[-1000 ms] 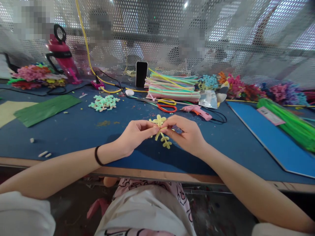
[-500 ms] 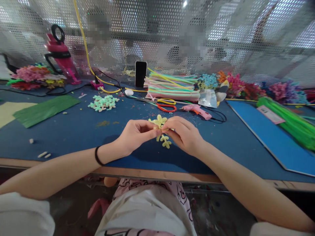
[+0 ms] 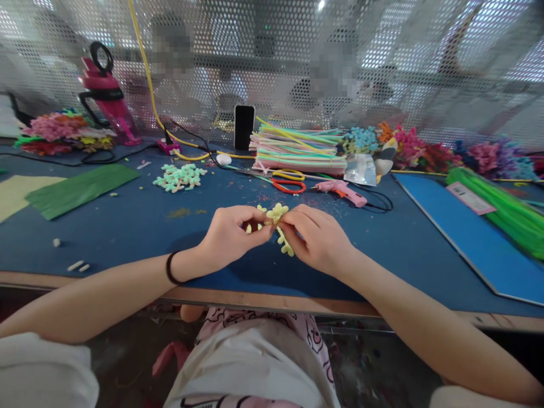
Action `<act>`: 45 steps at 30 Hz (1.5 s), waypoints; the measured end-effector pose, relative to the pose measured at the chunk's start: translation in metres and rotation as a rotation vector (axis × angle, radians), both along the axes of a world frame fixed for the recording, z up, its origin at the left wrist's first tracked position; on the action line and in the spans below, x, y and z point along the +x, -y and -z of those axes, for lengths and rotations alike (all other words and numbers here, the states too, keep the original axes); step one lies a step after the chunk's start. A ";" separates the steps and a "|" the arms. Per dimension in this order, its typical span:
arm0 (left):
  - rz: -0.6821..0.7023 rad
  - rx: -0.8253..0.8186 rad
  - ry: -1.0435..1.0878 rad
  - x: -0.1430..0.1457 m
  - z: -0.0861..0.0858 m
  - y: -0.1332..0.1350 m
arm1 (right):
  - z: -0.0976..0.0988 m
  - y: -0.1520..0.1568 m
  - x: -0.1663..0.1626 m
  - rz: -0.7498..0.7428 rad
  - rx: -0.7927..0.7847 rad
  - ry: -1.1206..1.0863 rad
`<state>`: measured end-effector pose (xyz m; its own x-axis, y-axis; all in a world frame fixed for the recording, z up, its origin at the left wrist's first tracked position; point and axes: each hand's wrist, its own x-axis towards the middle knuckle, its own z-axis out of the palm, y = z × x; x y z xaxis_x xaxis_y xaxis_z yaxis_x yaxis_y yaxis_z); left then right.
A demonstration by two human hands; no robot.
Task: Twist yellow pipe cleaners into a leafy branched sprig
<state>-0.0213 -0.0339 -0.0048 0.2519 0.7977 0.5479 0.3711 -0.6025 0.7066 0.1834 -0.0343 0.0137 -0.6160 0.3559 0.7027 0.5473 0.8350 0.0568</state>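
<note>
A pale yellow pipe-cleaner flower piece (image 3: pixel 278 218) with small looped petals sits between both of my hands, just above the blue table mat (image 3: pixel 127 226). My left hand (image 3: pixel 232 235) pinches it from the left with fingers curled closed. My right hand (image 3: pixel 317 238) pinches it from the right, thumb and fingertips pressed on the stem, with a yellow sprig hanging below them. A black band circles my left wrist.
Mint-green pipe-cleaner flowers (image 3: pixel 179 177) lie further back on the left. A stack of coloured pipe cleaners (image 3: pixel 300 150), red-handled scissors (image 3: pixel 289 184), a pink glue gun (image 3: pixel 342 192), a phone (image 3: pixel 243 127), a pink bottle (image 3: pixel 106 93), green paper (image 3: pixel 79 190) and a green pipe-cleaner bundle (image 3: pixel 501 212) surround the spot. Perforated screen behind.
Both hands have turned the yellow piece slightly and shifted a little toward me; the lower sprig now hangs closer to my right fingers.
</note>
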 end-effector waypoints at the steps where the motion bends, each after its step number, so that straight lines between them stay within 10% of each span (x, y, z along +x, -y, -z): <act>1: -0.003 0.092 -0.043 -0.001 0.000 -0.002 | -0.001 0.003 -0.002 -0.005 -0.093 -0.044; 7: 0.081 0.538 -0.196 -0.005 -0.002 -0.012 | -0.009 0.008 -0.010 0.090 -1.091 -0.441; 10: 0.119 0.461 -0.227 -0.004 -0.004 -0.012 | -0.011 0.001 -0.009 0.019 -1.708 -0.594; 12: 0.095 0.223 -0.173 -0.004 -0.005 -0.011 | -0.011 -0.002 -0.007 -0.035 -1.808 -0.614; 14: 0.090 -0.104 -0.054 -0.002 -0.005 -0.010 | -0.009 -0.003 -0.004 -0.056 -1.617 -0.564; 21: 0.264 -0.752 0.280 0.003 -0.007 -0.011 | 0.004 -0.007 0.008 0.025 -0.072 0.044; 30: 0.293 -0.814 0.278 0.005 -0.005 -0.008 | 0.004 -0.009 0.010 -0.062 0.210 0.133; 35: 0.268 -0.642 0.328 0.008 -0.002 -0.003 | 0.003 0.007 -0.004 0.040 -0.208 -0.212; 42: 0.113 -0.342 0.114 0.005 -0.004 -0.001 | -0.001 0.009 -0.017 0.053 -1.560 -0.803; 45: 0.145 -0.427 0.230 0.006 -0.003 -0.004 | -0.001 0.005 -0.016 -0.036 -1.707 -0.872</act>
